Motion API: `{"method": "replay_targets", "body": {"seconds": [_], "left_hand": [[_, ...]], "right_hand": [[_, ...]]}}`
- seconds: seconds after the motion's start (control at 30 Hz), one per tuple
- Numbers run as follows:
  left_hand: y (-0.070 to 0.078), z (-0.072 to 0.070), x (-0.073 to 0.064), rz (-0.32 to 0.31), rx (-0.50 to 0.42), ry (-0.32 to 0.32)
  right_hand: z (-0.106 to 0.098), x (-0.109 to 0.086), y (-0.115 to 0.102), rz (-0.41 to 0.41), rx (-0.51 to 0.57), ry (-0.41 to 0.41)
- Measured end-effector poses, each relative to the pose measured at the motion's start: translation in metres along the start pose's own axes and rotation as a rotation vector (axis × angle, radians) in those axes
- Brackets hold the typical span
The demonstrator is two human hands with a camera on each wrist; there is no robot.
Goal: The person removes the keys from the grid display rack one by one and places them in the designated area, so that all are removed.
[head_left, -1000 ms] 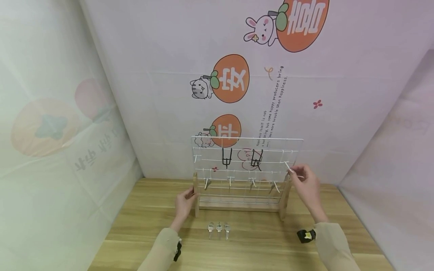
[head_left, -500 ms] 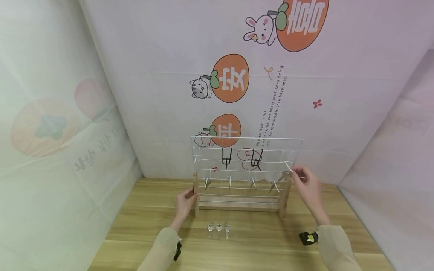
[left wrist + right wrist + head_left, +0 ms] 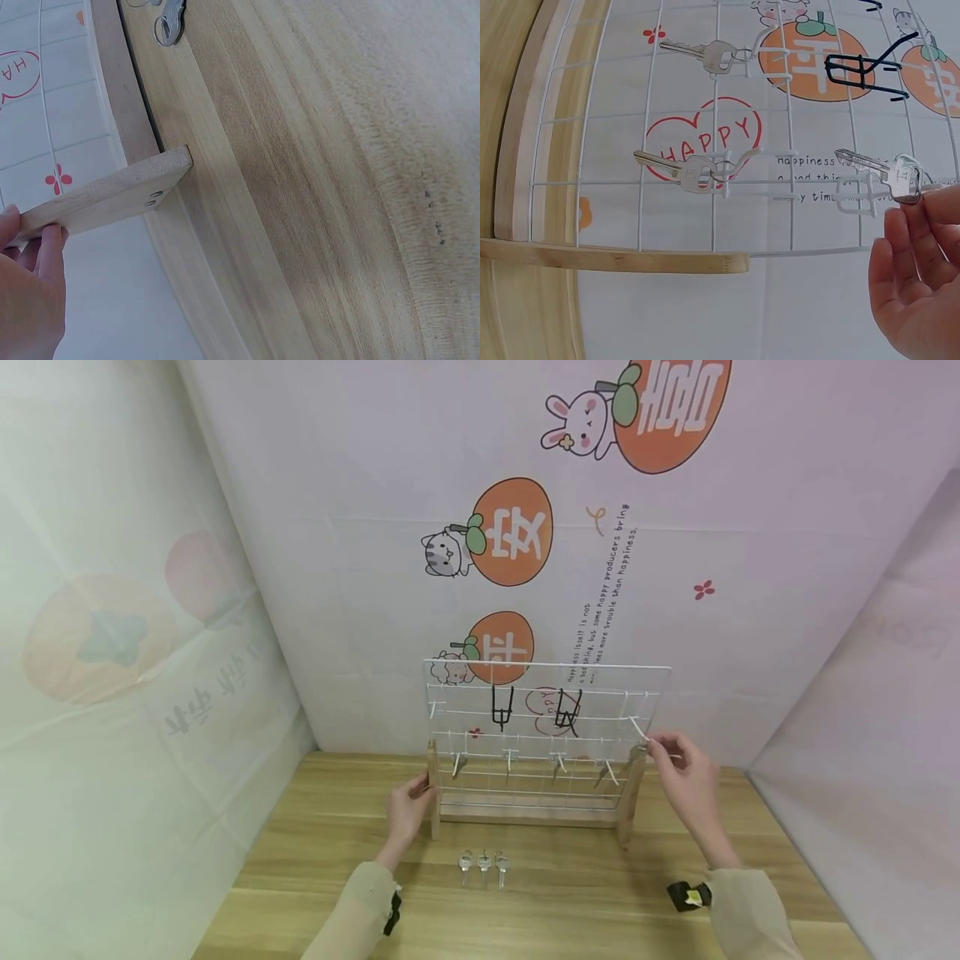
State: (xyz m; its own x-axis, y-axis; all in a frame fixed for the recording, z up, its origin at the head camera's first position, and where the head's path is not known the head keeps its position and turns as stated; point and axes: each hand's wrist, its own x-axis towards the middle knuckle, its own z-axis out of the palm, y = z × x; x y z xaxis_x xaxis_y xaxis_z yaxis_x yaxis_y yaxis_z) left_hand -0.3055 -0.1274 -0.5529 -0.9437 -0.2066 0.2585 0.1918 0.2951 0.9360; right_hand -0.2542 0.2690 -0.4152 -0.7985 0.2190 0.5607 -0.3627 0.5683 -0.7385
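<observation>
While the left hand keeps its place from a second ago, fingers and thumb clamped on the wooden post of the wire rack, I see the right hand sitting slightly farther right and lower in my head view than it did half a second ago. Its thumb and fingers pinch the head of a key, which my right wrist view shows in front of the rack, blade pointing away from the fingers. Half a second back I could see that key's dark shape left of the fingertips; now less of it shows there. The fingertips are right by the tip of a white hook, but I can't tell whether the key's ring is around it. Two other keys hang on hooks nearby, one closer than the other. Three loose keys lie unmoved in a row on the table.
</observation>
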Motion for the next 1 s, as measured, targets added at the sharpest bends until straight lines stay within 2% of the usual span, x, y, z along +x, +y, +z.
{"method": "replay_targets", "body": {"seconds": [0.33, 0.6, 0.73, 0.83, 1.0], "left_hand": [[0.002, -0.001, -0.001, -0.003, -0.011, -0.016], [0.001, 0.000, -0.001, 0.026, -0.006, 0.001], [0.000, 0.000, -0.001, 0.007, -0.017, -0.005], [0.000, 0.000, 0.000, -0.012, -0.028, -0.013], [0.001, 0.000, 0.000, -0.008, -0.027, -0.019]], "right_hand": [[-0.005, -0.005, -0.003, -0.019, -0.015, 0.027], [-0.006, -0.012, -0.001, -0.032, -0.065, -0.004], [-0.003, -0.017, 0.000, -0.035, -0.107, -0.016], [0.001, -0.021, 0.002, -0.047, -0.101, -0.030], [0.009, -0.030, 0.006, -0.052, -0.083, -0.066]]}}
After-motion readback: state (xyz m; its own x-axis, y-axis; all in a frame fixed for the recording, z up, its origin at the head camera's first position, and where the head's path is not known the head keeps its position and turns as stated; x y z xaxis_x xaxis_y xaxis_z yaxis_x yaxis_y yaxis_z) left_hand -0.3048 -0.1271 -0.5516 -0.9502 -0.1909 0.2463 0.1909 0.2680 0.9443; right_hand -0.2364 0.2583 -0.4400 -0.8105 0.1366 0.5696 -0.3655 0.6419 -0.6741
